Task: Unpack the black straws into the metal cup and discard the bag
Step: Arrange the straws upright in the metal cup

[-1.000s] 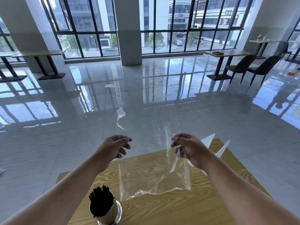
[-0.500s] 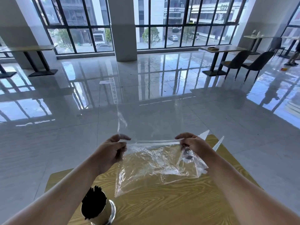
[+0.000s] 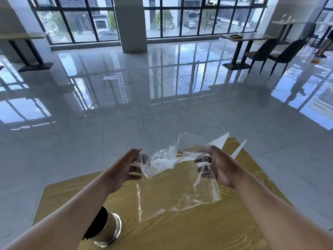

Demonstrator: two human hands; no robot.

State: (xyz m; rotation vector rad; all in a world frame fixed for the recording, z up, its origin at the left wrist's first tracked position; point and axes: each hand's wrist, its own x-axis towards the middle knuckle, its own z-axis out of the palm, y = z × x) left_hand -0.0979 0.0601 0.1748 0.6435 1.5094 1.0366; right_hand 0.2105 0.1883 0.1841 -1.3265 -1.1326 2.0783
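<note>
Left hand (image 3: 126,166): centre frame, fingers curled, gripping the bag's crumpled left end.
Right hand (image 3: 219,164): fingers closed on the bag's right end.
Bag (image 3: 178,179): clear, empty, hanging above the desk (image 3: 198,230).
Metal cup (image 3: 110,230): lower left, black straws (image 3: 98,223) inside.

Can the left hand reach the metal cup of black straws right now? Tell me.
Probably not at once: the left hand is busy crumpling the clear plastic bag with the right hand. The metal cup stands unobstructed beside the left forearm.
</note>
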